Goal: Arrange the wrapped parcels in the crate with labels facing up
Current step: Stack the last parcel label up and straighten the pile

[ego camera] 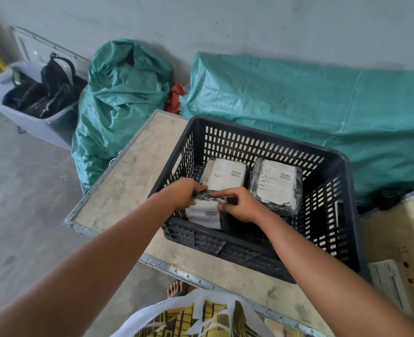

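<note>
A dark slotted plastic crate (335, 164) stands on a low wooden platform. Two wrapped parcels lie flat inside it with white labels facing up: one at the back left (225, 176), one at the back right (277, 184). A third wrapped parcel (204, 214) is at the crate's near left corner, tilted, its white label facing me. My left hand (183, 194) grips its top left edge. My right hand (242, 205) grips its top right edge. The lower part of this parcel is hidden behind the crate's wall.
The wooden platform (133, 173) has metal edging. Green woven sacks (120, 98) and a green tarp (298, 98) lie behind it by the wall. A grey tub (30, 117) with dark bags sits far left. A white box (391, 285) lies at right. My foot (176, 289) is below the platform.
</note>
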A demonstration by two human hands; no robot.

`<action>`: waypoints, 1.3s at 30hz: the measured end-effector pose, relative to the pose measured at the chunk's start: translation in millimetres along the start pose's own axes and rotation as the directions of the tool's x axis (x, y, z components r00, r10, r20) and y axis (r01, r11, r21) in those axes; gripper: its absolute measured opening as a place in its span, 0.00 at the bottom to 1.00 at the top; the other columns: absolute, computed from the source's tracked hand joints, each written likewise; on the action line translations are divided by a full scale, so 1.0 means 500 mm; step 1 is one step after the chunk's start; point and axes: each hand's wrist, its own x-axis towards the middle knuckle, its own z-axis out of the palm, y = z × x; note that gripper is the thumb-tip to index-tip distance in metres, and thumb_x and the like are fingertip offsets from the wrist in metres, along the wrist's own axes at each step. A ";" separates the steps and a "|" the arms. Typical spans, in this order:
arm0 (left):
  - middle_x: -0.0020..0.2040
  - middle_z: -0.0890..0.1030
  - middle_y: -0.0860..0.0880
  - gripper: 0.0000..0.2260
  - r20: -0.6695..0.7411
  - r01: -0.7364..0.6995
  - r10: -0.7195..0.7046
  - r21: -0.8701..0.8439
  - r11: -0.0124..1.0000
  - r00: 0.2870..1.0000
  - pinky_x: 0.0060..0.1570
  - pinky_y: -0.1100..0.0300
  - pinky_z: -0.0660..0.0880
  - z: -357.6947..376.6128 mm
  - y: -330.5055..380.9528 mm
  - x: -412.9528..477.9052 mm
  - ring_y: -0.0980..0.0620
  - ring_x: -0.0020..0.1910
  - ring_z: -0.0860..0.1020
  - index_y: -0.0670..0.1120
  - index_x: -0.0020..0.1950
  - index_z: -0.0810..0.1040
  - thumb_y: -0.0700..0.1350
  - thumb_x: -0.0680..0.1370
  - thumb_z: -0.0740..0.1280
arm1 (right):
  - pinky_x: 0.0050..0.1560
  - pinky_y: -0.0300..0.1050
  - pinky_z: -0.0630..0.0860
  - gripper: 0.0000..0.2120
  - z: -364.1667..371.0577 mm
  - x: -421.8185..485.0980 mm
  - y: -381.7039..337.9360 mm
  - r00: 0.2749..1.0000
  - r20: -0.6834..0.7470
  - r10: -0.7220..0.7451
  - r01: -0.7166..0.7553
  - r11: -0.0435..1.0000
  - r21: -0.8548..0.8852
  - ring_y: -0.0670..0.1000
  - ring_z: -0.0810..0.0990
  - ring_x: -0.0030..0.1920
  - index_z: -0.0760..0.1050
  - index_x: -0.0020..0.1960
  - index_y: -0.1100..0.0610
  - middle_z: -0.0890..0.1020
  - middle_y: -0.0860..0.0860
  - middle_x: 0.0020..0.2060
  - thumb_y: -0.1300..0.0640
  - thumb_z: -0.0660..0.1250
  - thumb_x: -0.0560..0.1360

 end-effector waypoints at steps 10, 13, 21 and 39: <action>0.78 0.67 0.48 0.19 -0.342 -0.262 0.136 -0.356 0.897 0.930 0.71 0.56 0.65 -0.029 0.013 -0.025 0.49 0.76 0.66 0.54 0.66 0.83 0.41 0.76 0.76 | 0.60 0.35 0.72 0.21 -0.077 -0.030 -0.029 0.986 -0.168 0.021 0.003 0.990 0.139 0.39 0.76 0.62 0.85 0.46 0.32 0.81 0.35 0.58 0.58 0.66 0.83; 0.80 0.63 0.50 0.20 -0.334 -0.295 0.117 -0.553 0.779 0.935 0.73 0.50 0.64 -0.044 0.015 -0.033 0.52 0.79 0.60 0.61 0.64 0.83 0.45 0.74 0.77 | 0.54 0.30 0.68 0.21 -0.123 -0.050 -0.054 0.969 -0.247 0.019 0.037 0.975 0.221 0.30 0.77 0.59 0.85 0.48 0.34 0.83 0.31 0.55 0.60 0.66 0.83; 0.67 0.80 0.59 0.22 -0.395 -0.495 0.299 -0.699 0.516 0.869 0.69 0.59 0.72 -0.117 0.071 -0.026 0.58 0.71 0.74 0.61 0.64 0.83 0.39 0.75 0.75 | 0.69 0.70 0.72 0.11 -0.274 -0.082 -0.133 0.958 -0.267 -0.101 0.203 0.898 0.390 0.50 0.78 0.66 0.86 0.56 0.44 0.84 0.40 0.60 0.54 0.67 0.79; 0.68 0.81 0.54 0.28 -0.402 -0.393 0.076 -0.809 0.437 0.913 0.57 0.62 0.79 -0.110 0.069 0.159 0.58 0.60 0.82 0.69 0.66 0.77 0.37 0.78 0.72 | 0.77 0.47 0.61 0.43 -0.192 0.010 -0.043 0.948 -0.318 0.023 0.017 0.992 0.123 0.38 0.62 0.76 0.59 0.80 0.34 0.63 0.37 0.79 0.53 0.78 0.74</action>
